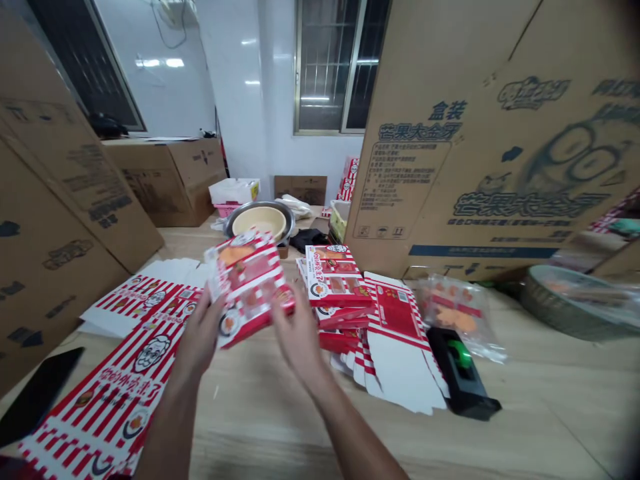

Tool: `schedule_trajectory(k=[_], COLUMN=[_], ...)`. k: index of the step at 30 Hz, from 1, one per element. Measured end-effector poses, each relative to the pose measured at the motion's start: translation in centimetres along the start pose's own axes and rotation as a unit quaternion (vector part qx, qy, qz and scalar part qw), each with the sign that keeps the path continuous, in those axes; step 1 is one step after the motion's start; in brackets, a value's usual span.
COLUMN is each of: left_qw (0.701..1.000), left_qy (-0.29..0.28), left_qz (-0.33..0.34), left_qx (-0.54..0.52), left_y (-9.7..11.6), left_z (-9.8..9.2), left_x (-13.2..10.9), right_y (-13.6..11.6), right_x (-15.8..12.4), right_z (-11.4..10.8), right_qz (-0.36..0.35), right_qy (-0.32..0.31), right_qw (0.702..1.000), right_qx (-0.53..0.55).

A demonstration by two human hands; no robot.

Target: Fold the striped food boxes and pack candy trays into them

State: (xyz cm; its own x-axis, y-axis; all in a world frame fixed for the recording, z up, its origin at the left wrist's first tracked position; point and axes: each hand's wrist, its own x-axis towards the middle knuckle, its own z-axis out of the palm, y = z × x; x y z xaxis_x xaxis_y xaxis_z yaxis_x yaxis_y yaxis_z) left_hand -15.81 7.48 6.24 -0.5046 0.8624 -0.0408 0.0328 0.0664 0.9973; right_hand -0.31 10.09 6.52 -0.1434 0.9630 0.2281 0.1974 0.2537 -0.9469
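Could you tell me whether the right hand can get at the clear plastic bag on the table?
Probably yes, reaching over the low stack of folded boxes and flat box blank; nothing tall stands between the right hand and the clear plastic bag.

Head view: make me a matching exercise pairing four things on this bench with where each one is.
Things:
1. Red-striped carton
2. Yellow bowl
3. Black phone
4. Large cardboard box

Places:
A. Lying by the left edge of the table
B. Standing upright toward the right
C. Between the left hand and right hand
D. Inside a metal basin

Pairs: 1-C, 2-D, 3-A, 4-B
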Motion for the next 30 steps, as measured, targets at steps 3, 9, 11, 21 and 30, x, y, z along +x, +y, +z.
schedule_trajectory(k=[3, 9, 11, 21, 30], left_qw=[0.988, 0.955, 0.955, 0.852, 0.782], left_qy=[-0.127, -0.255, -0.239, 0.110, 0.037], left_qz=[0.081, 0.140, 0.133, -0.065, -0.020], left_qx=[-0.044, 0.057, 0.113, 0.508, 0.621], left_y=[4.1, 3.2, 1.3, -10.9, -12.9], left_z=[7.4, 15.3, 13.9, -5.2, -5.0], left_x=[1.2, 2.8, 3.4, 4.9, 1.5], right_y=[-1.4, 3.0, 3.9, 2.9, -1.1], right_x=[1.9, 4.8, 5.3, 7.0, -0.2], right_z=[-6.4, -13.4, -14.3, -15.2, -9.3], right_qz=[0.016, 0.042, 0.023, -0.068, -0.304], right_qy=[0.122, 0.190, 0.169, 0.087, 0.215], right_qw=[0.992, 0.976, 0.982, 0.978, 0.925], right_qx=[-0.019, -0.095, -0.082, -0.175, -0.077])
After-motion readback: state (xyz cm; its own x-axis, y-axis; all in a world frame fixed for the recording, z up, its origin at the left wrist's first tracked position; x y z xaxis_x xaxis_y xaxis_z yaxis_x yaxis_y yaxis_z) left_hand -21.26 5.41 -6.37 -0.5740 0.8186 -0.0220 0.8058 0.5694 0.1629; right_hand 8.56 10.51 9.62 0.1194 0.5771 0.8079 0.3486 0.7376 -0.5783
